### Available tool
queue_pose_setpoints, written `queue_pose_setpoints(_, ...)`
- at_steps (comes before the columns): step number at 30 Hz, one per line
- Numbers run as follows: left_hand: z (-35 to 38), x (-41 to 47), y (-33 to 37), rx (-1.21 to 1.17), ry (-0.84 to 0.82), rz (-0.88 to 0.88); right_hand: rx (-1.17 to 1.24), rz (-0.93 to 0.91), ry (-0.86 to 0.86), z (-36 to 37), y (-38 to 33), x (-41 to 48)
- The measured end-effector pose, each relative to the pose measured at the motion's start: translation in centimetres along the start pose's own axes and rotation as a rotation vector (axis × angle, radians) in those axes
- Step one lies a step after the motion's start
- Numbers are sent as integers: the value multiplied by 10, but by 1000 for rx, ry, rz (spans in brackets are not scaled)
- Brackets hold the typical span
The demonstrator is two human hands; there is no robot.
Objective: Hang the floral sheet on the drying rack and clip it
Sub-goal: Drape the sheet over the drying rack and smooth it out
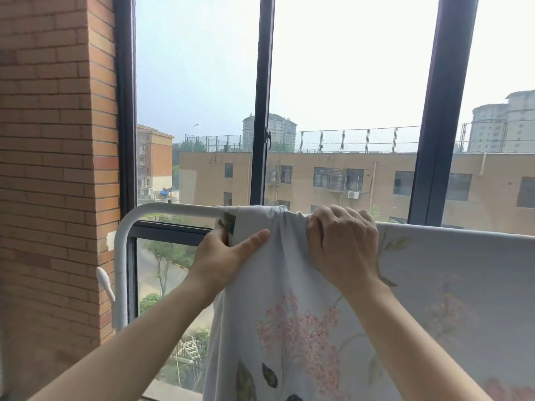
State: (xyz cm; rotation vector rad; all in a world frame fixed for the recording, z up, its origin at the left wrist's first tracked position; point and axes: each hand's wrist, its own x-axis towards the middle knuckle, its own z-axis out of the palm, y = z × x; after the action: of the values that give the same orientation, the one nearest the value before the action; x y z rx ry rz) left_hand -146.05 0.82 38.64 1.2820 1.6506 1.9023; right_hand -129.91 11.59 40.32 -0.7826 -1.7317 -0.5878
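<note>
Head view: left hand [221, 257] and right hand [344, 241] grip floral sheet [451, 273].

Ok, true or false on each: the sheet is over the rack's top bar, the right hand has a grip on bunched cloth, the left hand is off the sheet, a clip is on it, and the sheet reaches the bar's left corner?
1. The floral sheet lies over the top bar of the drying rack. True.
2. The right hand has a grip on bunched cloth at the bar. True.
3. The left hand is off the sheet. False: it pinches the sheet's left edge.
4. A clip is on the sheet. False: no clip shows on it.
5. The sheet reaches the bar's left corner. False: bare white bar shows left of the sheet.
</note>
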Motion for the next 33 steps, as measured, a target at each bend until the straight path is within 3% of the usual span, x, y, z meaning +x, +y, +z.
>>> queue_pose_setpoints(6,9,10,-1,-147,-90,-136,-6,-3,9,1,5,0)
queue_pose_setpoints(9,11,10,8,-72,-89,-111,2,-13,32,0,8,-1)
queue_pose_setpoints(17,-4,27,44,-70,83,22,3,-38,35,1,9,-1)
queue_pose_setpoints(23,-22,13,23,-145,169,-15,0,-47,40,3,11,-2)
queue_pose_setpoints(29,-27,6,-2,-122,91,-92,-3,-45,17,3,8,-1)
queue_pose_setpoints(33,-35,12,10,-214,-105,-98,9,-43,18,2,11,0)
